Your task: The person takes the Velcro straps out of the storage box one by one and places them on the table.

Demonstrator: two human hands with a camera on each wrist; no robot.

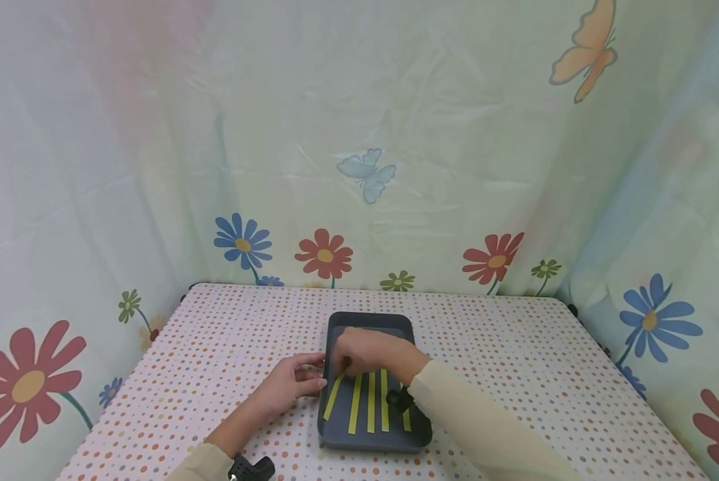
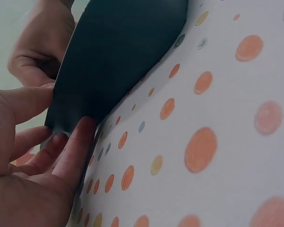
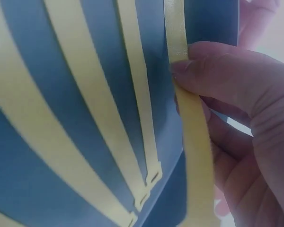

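Note:
A dark blue-grey rectangular tray [image 1: 374,442] lies on the table, holding several yellow strips [image 1: 371,401] side by side. Small slotted ends show on some strips [image 3: 154,175] in the right wrist view. Inside the tray, at its left side, my right hand [image 1: 362,351] pinches the leftmost yellow strip [image 3: 199,142] between thumb and finger; part of that strip is raised off the tray floor. My left hand [image 1: 287,384] is at the tray's left wall, its fingertips touching the outer side [image 2: 109,52] with fingers fairly straight.
A white tablecloth with coloured dots [image 1: 486,347] covers the table. Behind and beside it hangs a pale curtain [image 1: 444,220] with printed flowers and butterflies. My right forearm [image 1: 474,421] crosses over the tray's right wall and hides part of the strips there.

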